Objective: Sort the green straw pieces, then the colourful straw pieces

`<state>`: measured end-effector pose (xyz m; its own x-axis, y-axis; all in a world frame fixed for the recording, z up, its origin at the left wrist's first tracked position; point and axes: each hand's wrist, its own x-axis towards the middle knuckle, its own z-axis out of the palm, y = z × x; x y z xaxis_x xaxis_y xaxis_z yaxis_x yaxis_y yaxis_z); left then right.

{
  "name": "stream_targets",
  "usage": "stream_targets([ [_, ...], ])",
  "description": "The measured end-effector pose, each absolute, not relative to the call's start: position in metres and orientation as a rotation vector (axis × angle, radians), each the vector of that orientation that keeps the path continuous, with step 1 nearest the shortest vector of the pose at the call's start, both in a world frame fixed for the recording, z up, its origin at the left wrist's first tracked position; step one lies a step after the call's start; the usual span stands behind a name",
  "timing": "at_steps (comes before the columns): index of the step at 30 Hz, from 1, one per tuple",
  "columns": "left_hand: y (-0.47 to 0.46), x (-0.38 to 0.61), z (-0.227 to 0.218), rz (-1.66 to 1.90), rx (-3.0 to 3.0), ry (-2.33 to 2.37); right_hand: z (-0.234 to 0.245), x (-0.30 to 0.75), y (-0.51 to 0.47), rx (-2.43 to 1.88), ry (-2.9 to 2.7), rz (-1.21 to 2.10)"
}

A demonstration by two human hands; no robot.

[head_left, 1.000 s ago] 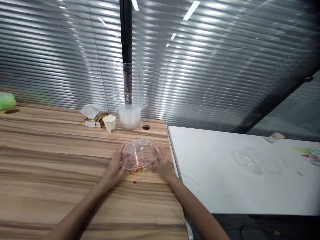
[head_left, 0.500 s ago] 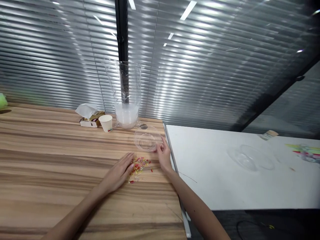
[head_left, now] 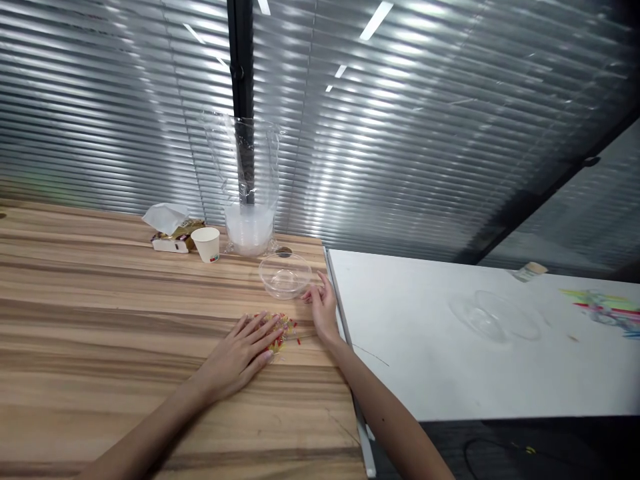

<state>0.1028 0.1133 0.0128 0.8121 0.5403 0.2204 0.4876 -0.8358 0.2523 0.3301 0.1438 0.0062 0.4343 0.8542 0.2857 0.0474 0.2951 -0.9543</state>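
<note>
A loose pile of small red, yellow and clear pieces (head_left: 286,328) lies on the wood-grain table. My left hand (head_left: 243,350) rests palm down over its left part, fingers spread, hiding some of the pieces. Just beyond the pile is a clear plastic bowl (head_left: 285,277), its mouth facing up. At the bowl's right rim is my right hand (head_left: 323,308), with thumb and curled fingers closed on the edge and the index finger sticking out.
Behind the bowl stands a clear bag of stacked translucent bowls (head_left: 250,230). A paper cup (head_left: 207,245) and a tissue pack (head_left: 175,237) are to its left. The white table (head_left: 400,320) on the right holds clear lids (head_left: 493,317) and coloured strips (head_left: 605,310).
The clear bowl has gone from tilted to nearly level and shifted slightly left. My left hand has spread its fingers and slid rightward over the pile. The view has shifted a little.
</note>
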Motion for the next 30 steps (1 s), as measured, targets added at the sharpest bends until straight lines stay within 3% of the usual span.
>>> stream_targets([
  [16,0.108,0.100,0.013,0.400,2.975,0.792,0.002,0.332,0.149,-1.157,-0.893,0.766],
  [30,0.109,0.095,-0.011,0.759,3.172,0.746,0.008,0.327,0.150,-1.131,-0.820,0.804],
])
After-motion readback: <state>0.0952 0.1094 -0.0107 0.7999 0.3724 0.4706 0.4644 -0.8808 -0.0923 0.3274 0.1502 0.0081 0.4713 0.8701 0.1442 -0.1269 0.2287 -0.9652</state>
